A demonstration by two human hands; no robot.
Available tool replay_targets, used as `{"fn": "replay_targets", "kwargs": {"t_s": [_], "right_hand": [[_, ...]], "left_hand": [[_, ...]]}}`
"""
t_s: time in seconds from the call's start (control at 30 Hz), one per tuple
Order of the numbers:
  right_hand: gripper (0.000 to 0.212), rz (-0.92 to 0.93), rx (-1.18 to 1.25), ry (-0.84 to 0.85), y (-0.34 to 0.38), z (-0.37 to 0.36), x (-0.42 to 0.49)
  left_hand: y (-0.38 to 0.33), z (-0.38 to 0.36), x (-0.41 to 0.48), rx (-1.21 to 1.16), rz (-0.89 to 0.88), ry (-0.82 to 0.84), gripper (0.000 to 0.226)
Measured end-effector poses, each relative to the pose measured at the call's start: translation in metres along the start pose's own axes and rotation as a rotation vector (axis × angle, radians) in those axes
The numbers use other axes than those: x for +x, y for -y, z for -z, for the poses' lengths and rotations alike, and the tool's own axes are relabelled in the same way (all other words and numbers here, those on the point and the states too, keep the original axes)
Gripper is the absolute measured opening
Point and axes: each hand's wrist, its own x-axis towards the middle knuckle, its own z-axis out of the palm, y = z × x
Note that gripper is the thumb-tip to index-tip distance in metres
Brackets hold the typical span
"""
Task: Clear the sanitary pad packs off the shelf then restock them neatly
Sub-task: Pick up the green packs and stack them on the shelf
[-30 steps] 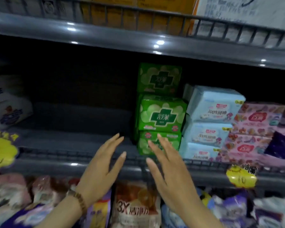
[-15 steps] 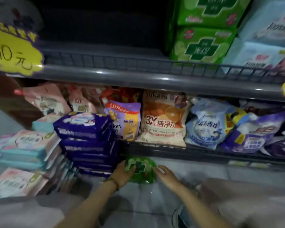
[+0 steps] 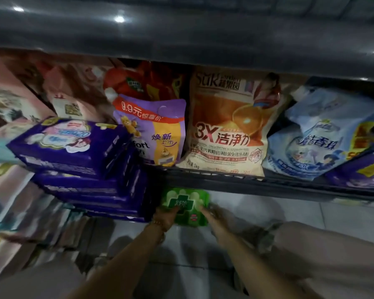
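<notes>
Down near the tiled floor (image 3: 300,212), I see both hands on one green pad pack (image 3: 185,205) with a dark green cross printed on its face. The left hand (image 3: 165,216) grips the pack's left edge, fingers curled up onto the printed face. The right hand (image 3: 211,213) grips the right edge the same way, so the pack is clamped between the two. From my feed I cannot tell whether its underside rests on the tiles or hangs just above them. A beaded bracelet (image 3: 158,224) sits on the left wrist.

The pack is just beside a stack of purple pad packs (image 3: 78,147), which stands to its left and rises well above it. The top pack of that stack lies flat with its label facing up. Further left are pink and teal packs (image 3: 7,190), too blurred for me to read or count.

Directly above the green pack runs the dark wire rail (image 3: 268,182) of the bottom shelf. Behind the rail, laundry products lean forward: a purple pouch (image 3: 158,134) with an orange price band, a large orange detergent bag (image 3: 225,130) marked 3X, and a pale blue pouch (image 3: 315,139) at the right. A red pouch (image 3: 145,80) shows behind the purple one. Across the top of the view is the grey shelf edge (image 3: 181,39) of the next level, with bright spots of light reflected on it.
</notes>
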Motion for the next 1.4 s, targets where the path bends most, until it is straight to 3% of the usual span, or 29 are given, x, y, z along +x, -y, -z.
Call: {"fn": "replay_targets", "kwargs": {"t_s": [0.07, 0.17, 0.3, 0.4, 0.53, 0.6, 0.67, 0.7, 0.73, 0.8, 0.97, 1.1, 1.23, 1.4], "right_hand": [[0.089, 0.004, 0.007, 0.001, 0.001, -0.004, 0.008], [0.044, -0.051, 0.132, 0.026, 0.031, -0.002, -0.026], [0.017, -0.048, 0.268, 0.045, 0.025, 0.008, -0.035], [0.034, -0.011, 0.358, 0.006, 0.013, 0.011, -0.050], [0.034, 0.010, 0.590, 0.000, 0.005, 0.013, -0.088], [0.054, 0.069, 0.658, -0.037, 0.005, 0.011, -0.111], [0.084, 0.156, 0.662, -0.072, 0.012, 0.013, -0.137], [0.086, 0.210, 0.667, -0.095, 0.017, 0.016, -0.153], [0.079, 0.269, 0.670, -0.121, 0.024, 0.021, -0.169], [0.064, 0.405, 0.666, -0.174, 0.043, 0.031, -0.204], [0.037, 0.853, 0.526, -0.223, 0.108, 0.069, -0.308], [0.051, 1.178, 0.316, -0.247, 0.165, 0.103, -0.384], [0.069, 1.338, 0.180, -0.242, 0.222, 0.132, -0.444], [0.074, 1.501, -0.119, -0.444, 0.280, 0.166, -0.476]], "left_hand": [[0.003, -0.004, 0.003, 0.021, 0.043, -0.031, 0.076], [0.010, -0.013, 0.011, 0.004, 0.062, 0.008, 0.095], [0.017, -0.020, 0.008, -0.024, 0.019, -0.013, 0.092], [0.009, -0.020, -0.015, -0.064, 0.022, 0.013, 0.109], [0.003, -0.017, -0.050, -0.180, -0.007, 0.054, 0.076], [-0.003, -0.012, -0.079, -0.165, -0.049, 0.088, 0.068], [-0.009, -0.007, -0.104, -0.202, -0.117, 0.064, 0.088], [-0.012, -0.003, -0.116, -0.208, -0.183, 0.048, 0.101], [-0.018, 0.003, -0.133, -0.206, -0.230, 0.032, 0.100], [-0.028, 0.015, -0.165, -0.231, -0.375, -0.007, 0.069], [-0.066, 0.048, -0.268, -0.316, -0.811, 0.041, 0.067], [-0.111, 0.072, -0.333, -0.361, -1.046, 0.065, 0.070], [-0.158, 0.089, -0.389, -0.445, -1.181, 0.100, 0.049], [-0.226, 0.100, -0.432, -0.478, -1.350, 0.044, 0.050]]}}
